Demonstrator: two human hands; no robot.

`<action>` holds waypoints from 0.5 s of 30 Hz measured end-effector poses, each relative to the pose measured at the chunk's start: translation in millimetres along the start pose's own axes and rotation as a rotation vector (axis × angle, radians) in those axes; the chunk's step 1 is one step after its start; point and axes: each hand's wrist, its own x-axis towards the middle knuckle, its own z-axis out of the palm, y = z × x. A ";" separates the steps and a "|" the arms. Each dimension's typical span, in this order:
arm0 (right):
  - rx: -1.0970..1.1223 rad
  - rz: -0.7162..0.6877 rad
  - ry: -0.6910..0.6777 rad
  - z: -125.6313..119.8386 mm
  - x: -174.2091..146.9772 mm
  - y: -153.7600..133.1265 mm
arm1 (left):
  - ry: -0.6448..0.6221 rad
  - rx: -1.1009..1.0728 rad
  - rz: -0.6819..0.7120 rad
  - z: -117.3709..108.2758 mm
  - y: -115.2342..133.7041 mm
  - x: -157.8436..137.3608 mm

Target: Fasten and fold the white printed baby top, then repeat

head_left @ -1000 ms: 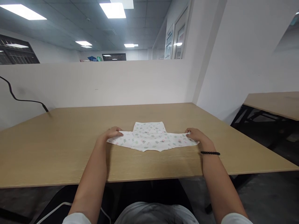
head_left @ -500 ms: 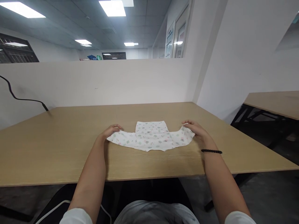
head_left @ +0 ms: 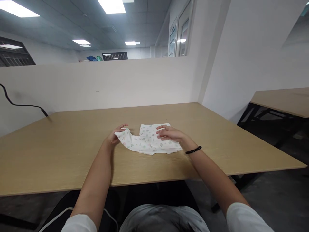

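A small white baby shirt (head_left: 147, 141) with a scattered print lies on the table, its neck edge toward me. My left hand (head_left: 117, 133) pinches the end of the left sleeve and lifts it slightly off the wood. The right sleeve is folded inward over the body of the shirt. Over that folded part rests my right hand (head_left: 169, 133), fingers apart and pointing left; it hides some of the cloth, and whether the fingertips press on it I cannot tell.
The wooden table (head_left: 72, 154) runs up to a low white partition (head_left: 120, 83). A black cable (head_left: 26, 105) comes down at the left. Another table (head_left: 285, 100) stands to the right, and a white cord (head_left: 56, 217) hangs near my lap.
My right hand has moved left, carrying the right sleeve over onto the shirt, and its fingers have let go. My left hand has shifted slightly right and raised the left sleeve end.
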 end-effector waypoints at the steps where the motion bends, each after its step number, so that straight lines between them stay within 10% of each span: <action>1: -0.034 0.005 -0.001 1.8 -7.2 -1.8 | -0.002 -0.010 -0.001 -0.3 -0.6 0.3; 6: -0.547 -0.282 0.093 5.8 -73.5 -8.0 | 0.000 -0.033 -0.012 -4.5 -4.2 2.4; 9: -0.889 -0.468 -0.103 17.9 -119.8 7.5 | 0.012 -0.038 -0.005 -9.0 -6.5 4.1; 15: -1.009 -0.507 -0.220 47.1 -176.3 51.0 | 0.026 -0.024 0.006 -14.7 -10.2 6.5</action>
